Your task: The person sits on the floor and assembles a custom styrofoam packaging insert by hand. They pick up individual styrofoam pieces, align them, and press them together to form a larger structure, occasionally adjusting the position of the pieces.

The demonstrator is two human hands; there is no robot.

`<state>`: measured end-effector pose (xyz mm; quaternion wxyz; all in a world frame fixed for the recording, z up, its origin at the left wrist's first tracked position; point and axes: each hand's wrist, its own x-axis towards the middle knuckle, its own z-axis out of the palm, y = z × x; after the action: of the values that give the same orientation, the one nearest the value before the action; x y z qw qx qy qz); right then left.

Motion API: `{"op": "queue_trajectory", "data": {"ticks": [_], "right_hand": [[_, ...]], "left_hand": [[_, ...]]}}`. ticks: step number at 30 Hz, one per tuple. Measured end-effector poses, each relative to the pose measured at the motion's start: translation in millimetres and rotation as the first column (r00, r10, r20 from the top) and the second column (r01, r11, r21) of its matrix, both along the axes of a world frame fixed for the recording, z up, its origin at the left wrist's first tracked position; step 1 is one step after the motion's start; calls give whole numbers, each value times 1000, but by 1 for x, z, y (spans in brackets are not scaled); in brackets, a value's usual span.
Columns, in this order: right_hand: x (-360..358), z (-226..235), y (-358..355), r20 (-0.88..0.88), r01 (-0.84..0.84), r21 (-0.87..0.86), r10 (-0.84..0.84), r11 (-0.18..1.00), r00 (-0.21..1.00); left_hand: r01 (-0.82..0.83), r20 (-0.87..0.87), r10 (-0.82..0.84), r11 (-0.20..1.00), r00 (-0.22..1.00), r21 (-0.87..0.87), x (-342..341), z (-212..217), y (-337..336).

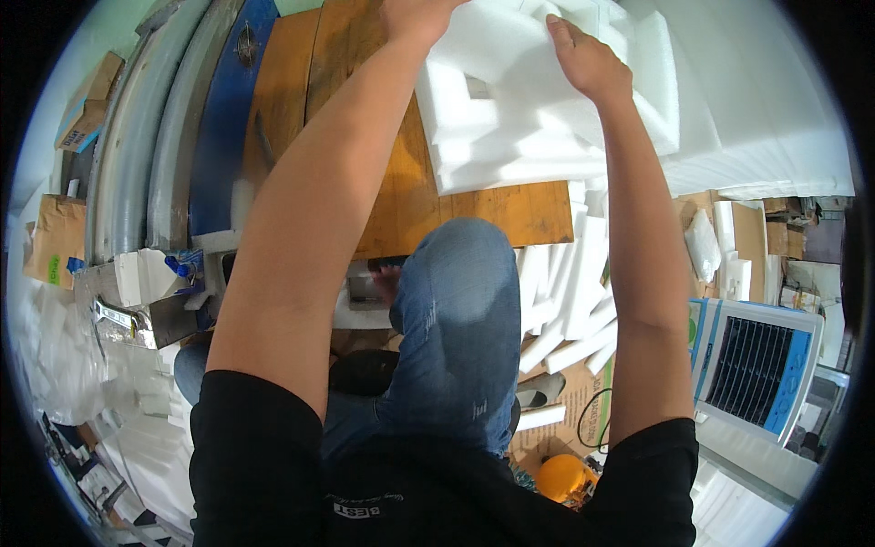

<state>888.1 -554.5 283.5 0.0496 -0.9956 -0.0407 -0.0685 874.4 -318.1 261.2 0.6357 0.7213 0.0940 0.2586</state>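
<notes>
A stack of white foam pieces (510, 128) with cut-out shapes lies on a brown wooden table (401, 196). My right hand (588, 59) rests flat on the top foam piece, fingers pointing away from me. My left hand (415, 16) reaches to the far left edge of the same stack at the top of the picture; its fingers are cut off by the rim. Both arms stretch forward over the table. My knee in blue jeans (460, 292) is raised against the table's near edge.
A big pile of white foam sheets (766, 109) fills the right. Foam strips (574, 301) lie under the table's edge. Grey and blue curved panels (173, 155) stand left. A white and blue air cooler (761, 365) sits at lower right, a yellow object (563, 476) below.
</notes>
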Motion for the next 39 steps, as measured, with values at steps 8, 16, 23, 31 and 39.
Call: {"op": "queue_trajectory", "data": {"ticks": [8,16,23,31,39], "right_hand": [[-20,7,16,100,9,8,-10,1000,995],[-15,6,13,100,-15,2,15,1000,995],[-12,-6,6,114,18,-62,-11,998,993],[-13,1,13,35,10,-54,-8,998,999],[-16,8,17,25,25,-54,-24,998,999]], "left_hand": [[72,59,-67,993,996,-91,7,-11,5],[-8,-5,8,1000,1000,-21,10,-9,5],[-11,37,14,997,999,-73,8,-6,-4],[-166,-219,135,977,966,-131,-6,-25,-22],[63,-65,-98,913,993,-403,3,-28,-1]]}}
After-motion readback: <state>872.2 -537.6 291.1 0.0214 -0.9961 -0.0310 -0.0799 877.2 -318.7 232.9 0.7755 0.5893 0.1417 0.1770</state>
